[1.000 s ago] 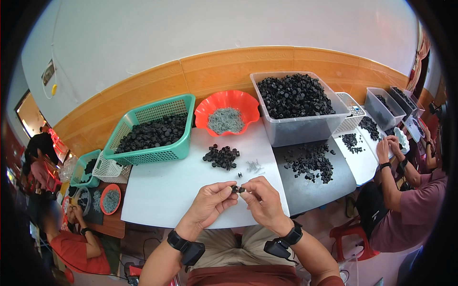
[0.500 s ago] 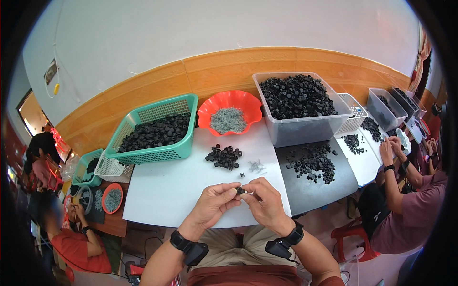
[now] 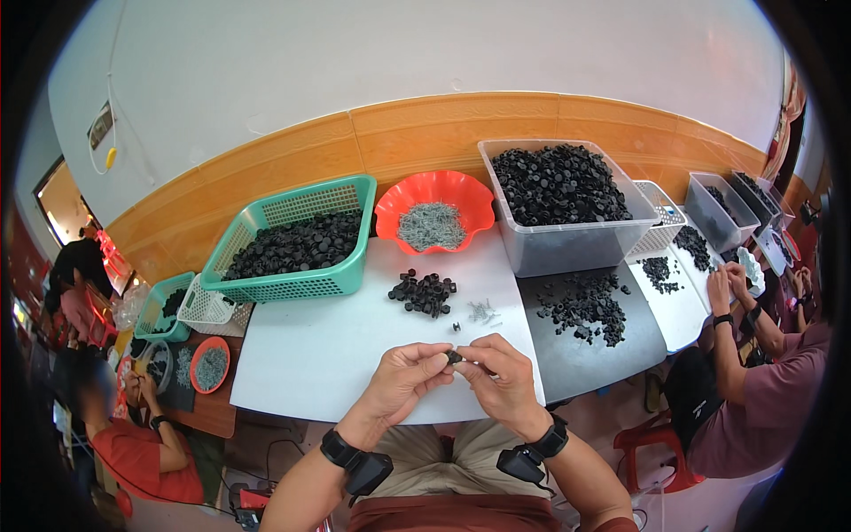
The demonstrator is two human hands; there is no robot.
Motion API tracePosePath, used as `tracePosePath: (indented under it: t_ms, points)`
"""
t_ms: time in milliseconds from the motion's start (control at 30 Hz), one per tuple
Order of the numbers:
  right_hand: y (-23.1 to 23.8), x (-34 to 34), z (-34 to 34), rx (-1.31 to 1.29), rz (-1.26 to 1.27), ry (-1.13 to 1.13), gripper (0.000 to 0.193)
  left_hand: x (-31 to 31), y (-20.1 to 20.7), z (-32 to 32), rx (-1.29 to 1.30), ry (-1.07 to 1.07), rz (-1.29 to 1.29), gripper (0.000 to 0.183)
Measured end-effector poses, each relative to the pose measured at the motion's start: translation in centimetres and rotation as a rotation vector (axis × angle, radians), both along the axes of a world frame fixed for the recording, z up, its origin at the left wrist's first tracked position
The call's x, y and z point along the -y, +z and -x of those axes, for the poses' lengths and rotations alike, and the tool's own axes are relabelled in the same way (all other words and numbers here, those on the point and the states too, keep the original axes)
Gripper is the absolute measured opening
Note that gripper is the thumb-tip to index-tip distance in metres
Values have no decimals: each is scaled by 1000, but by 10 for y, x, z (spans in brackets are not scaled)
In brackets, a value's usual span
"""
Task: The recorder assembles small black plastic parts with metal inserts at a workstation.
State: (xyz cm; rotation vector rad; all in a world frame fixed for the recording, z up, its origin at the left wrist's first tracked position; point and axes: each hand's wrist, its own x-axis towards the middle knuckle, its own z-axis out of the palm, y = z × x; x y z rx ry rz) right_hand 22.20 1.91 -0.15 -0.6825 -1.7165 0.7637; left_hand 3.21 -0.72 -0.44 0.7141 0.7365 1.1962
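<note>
Over the near part of the white tabletop (image 3: 328, 355), my left hand (image 3: 403, 379) and my right hand (image 3: 499, 379) meet, fingertips pinched on a small black plastic part (image 3: 454, 356). The fingers cover most of it. Just beyond them stands a single small black piece (image 3: 456, 326) with a lighter bit on it. Several thin grey metal pins (image 3: 481, 311) lie loose to its right. Farther back is a small pile of black plastic pieces (image 3: 422, 293).
A green basket (image 3: 292, 289) of black discs, a red wavy bowl (image 3: 387, 226) of grey pins and a clear bin (image 3: 576, 251) of black parts line the wall. Black bits (image 3: 585, 310) cover part of a dark board at right. People work at left (image 3: 146, 457) and right (image 3: 753, 390).
The whole view has shifted slightly. Both hands still pinch the black part, with only small finger movement. The piles and containers look the same.
</note>
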Motion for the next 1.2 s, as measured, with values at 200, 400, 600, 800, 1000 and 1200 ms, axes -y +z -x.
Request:
tracePosePath:
  t_ms: [200,400,600,800,1000,1200]
  points:
    - [-2,-1,0,5,-74,-12,22,1,0,-2,-9,14,10,26]
    - [-4,-2,1,13,-159,-30,23,2,-1,-3,-25,32,5,24]
    - [-5,-1,0,55,-171,-38,25,2,-3,-4,-45,47,-9,25]
    - [-2,0,0,82,-196,-40,25,3,-5,-4,-63,55,-24,25]
    - [-1,1,-1,100,-198,-40,24,4,-5,-4,-66,54,-34,27]
    - [-3,1,-1,147,-220,-55,25,4,-6,-5,-72,56,-42,26]
